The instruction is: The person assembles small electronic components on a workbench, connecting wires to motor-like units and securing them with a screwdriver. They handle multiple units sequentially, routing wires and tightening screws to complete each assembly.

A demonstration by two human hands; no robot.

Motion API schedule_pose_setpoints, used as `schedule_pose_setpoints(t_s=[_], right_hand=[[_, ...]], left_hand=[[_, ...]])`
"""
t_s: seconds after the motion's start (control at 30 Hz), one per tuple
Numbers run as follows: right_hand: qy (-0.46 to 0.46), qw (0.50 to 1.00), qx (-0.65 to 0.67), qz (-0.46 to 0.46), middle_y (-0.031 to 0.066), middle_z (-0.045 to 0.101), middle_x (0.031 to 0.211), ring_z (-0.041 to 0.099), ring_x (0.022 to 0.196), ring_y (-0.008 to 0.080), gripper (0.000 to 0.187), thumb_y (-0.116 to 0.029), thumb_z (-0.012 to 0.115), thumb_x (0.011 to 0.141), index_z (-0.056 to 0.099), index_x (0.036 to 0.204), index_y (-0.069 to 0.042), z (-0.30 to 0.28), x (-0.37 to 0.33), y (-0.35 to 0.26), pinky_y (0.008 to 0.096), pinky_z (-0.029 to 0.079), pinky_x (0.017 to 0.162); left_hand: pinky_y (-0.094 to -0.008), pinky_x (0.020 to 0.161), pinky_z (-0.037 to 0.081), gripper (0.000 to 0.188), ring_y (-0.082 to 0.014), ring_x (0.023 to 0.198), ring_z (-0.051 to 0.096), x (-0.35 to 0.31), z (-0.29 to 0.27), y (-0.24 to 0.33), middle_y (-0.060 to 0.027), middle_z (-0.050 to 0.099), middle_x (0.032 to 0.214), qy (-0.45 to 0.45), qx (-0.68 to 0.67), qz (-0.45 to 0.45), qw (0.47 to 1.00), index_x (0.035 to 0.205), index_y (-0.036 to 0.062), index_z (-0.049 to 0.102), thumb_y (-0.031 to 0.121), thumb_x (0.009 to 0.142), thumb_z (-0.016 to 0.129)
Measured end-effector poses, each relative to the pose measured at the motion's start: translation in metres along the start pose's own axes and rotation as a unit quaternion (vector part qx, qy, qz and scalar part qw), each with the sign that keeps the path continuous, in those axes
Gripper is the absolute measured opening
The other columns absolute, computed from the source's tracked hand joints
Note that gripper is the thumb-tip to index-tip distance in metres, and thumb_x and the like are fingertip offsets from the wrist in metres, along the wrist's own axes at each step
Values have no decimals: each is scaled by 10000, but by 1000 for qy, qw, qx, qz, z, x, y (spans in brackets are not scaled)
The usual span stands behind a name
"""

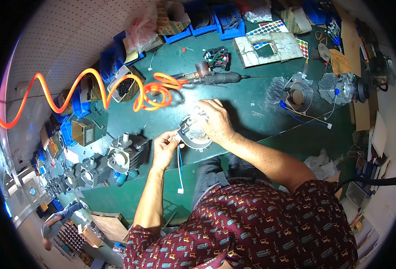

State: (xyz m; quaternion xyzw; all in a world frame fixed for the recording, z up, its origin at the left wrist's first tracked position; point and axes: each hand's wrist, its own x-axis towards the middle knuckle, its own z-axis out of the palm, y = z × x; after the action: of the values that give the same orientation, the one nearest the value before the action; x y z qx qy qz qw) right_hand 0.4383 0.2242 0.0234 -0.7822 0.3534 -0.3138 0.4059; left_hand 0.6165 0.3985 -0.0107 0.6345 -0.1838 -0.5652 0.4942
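Note:
Near the front edge of the green workbench is a round cast-metal motor housing [195, 136], silvery inside. My right hand [217, 122] is closed over its far right side and covers part of it. At its left edge my left hand [164, 147] has thumb and fingers pinched together where the wires [180, 163] come out. Those wires, blue and white, hang over the bench edge and end in a small white connector [180, 191]. Exactly what lies between the left fingertips is partly hidden. Beyond my hands lies a dark power screwdriver [220, 78] with a long thin bit.
An orange coiled hose [95, 74] stretches left from the screwdriver. Finned metal engine units [125, 157] stand in a row at left; two more, one a wired housing [296, 95], sit at right. Blue bins [230, 22] line the back, near a worn block [267, 49]. Another person [56, 224] is far left.

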Motion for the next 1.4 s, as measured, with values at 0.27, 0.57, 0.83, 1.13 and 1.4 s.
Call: schedule_pose_setpoints(t_s=[0.27, 0.57, 0.83, 1.13, 1.4], right_hand=[[6, 1000, 12, 8, 177, 710, 1105, 641, 1051, 381, 333, -96, 782, 817, 691, 1123, 2, -4, -2, 2, 453, 523, 932], [17, 999, -21, -26, 171, 710, 1114, 643, 1062, 365, 314, -124, 766, 846, 698, 1126, -1, 6, -1, -7, 448, 527, 934], [10, 999, -32, 2, 147, 714, 1110, 641, 1063, 344, 314, -123, 771, 838, 707, 1126, -19, 17, 0, -11, 443, 524, 937], [3, 1000, -19, -11, 158, 713, 1121, 639, 1055, 359, 314, -148, 770, 849, 701, 1126, -19, 10, 2, -9, 447, 517, 942], [-13, 1000, -5, -6, 165, 713, 1119, 645, 1039, 366, 313, -177, 783, 855, 710, 1119, -26, 8, 4, -8, 448, 531, 921]], left_hand=[[-262, 665, 565, 123, -89, 747, 628, 4, 11, -1, -18, 671, 907, 27, 160, 39, 986, 1083, -8, 612, 91, 1025, 654], [-249, 651, 541, 80, -79, 715, 624, -4, 17, 24, -23, 663, 859, 32, 143, 10, 989, 1055, -43, 633, 24, 1020, 609], [-259, 628, 511, 56, -98, 694, 632, 1, 5, 19, -38, 689, 820, 38, 272, 35, 961, 996, -35, 630, 9, 998, 595], [-287, 734, 603, 148, -94, 766, 647, 4, -16, 28, 2, 693, 906, -54, 3, -124, 991, 1142, 22, 660, 98, 1015, 666], [-270, 746, 645, 248, -130, 830, 725, 28, -53, -8, -111, 743, 1034, -226, -156, -203, 940, 1142, -14, 653, 213, 1043, 643]])
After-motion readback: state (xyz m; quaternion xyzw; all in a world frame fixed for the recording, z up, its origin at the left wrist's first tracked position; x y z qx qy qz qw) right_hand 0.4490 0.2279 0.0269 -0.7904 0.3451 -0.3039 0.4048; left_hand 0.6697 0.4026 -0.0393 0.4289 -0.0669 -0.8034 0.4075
